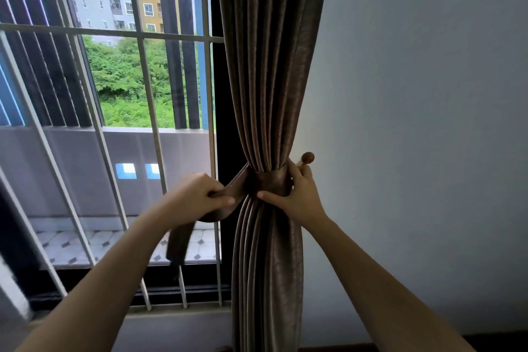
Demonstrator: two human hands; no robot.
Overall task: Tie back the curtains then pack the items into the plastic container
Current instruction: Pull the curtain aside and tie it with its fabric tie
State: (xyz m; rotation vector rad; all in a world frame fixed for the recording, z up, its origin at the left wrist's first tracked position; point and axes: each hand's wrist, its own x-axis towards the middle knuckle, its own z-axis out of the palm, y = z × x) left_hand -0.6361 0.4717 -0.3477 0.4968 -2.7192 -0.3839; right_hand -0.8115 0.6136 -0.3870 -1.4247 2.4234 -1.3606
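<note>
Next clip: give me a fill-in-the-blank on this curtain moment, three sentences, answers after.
The left hand grips the loose end of the tieback band, which is ____ in colour.
The right hand holds the band where it circles the curtain, hanging to the ____ of the window bars.
The wooden knob on the wall sits just ____ the right hand.
Missing words: brown; right; above.

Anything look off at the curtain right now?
Nothing looks damaged. The tieback wraps the gathered curtain, but its loose end dangles from the left hand, not hooked on the wall knob. The right hand grips the wrapped part.
</note>
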